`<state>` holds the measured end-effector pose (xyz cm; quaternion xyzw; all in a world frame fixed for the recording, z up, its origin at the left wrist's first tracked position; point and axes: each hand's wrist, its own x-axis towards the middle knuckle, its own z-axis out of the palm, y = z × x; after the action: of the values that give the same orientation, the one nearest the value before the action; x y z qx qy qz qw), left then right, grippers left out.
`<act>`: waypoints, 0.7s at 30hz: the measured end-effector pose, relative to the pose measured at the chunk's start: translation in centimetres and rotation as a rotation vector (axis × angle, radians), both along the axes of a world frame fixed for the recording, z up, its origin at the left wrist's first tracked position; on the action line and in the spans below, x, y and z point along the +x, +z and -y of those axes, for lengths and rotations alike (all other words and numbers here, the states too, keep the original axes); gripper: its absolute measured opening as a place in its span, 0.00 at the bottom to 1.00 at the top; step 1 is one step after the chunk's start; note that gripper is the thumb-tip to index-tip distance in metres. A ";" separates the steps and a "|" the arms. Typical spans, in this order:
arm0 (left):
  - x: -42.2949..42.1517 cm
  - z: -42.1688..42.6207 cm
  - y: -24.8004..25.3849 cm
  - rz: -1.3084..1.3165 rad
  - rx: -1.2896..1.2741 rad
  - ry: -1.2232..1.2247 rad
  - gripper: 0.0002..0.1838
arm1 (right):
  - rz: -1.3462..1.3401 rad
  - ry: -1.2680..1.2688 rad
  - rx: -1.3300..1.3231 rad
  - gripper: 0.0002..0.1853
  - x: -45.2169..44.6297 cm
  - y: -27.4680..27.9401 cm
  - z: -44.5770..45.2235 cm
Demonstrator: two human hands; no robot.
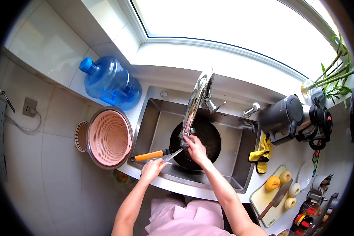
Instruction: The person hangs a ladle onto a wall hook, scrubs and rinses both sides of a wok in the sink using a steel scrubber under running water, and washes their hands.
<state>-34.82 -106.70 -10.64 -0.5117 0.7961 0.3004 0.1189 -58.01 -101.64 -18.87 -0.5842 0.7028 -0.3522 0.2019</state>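
My left hand [151,170] is closed around the near end of a long, narrow metal utensil [172,155], whose kind I cannot make out. My right hand [196,149] is closed on a dark grey scrubber [186,141] at the utensil's far end, below the tap's spout. Beneath both lies a black frying pan [210,143] in the steel sink. Its orange handle [148,155] points left, toward the sink's rim, just beyond my left hand. The utensil's far end is hidden by the scrubber and my fingers.
The chrome tap [196,100] arches over the sink [234,157]. Left are a blue water bottle [112,82] and a pink colander [108,137] in a metal bowl. Right are a kettle [283,116], yellow gloves [261,153] and a cutting board [259,196] with a knife [277,196] and fruit.
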 end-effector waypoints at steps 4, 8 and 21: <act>0.3 -0.4 0.7 0.003 -0.002 -0.036 0.20 | 0.052 -0.186 0.122 0.28 -2.4 -2.5 0.7; 0.7 -0.1 -0.1 -0.052 -0.039 -0.046 0.19 | 0.087 -0.071 0.042 0.29 0.6 0.8 -0.5; 1.8 0.0 -0.5 -0.017 0.072 0.103 0.24 | 0.058 -0.220 0.621 0.25 -2.6 -10.4 -0.8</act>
<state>-33.04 -106.73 -11.15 -0.5449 0.7583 0.3389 0.1147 -60.62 -100.85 -29.23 -0.4050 0.8295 -0.1573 0.3511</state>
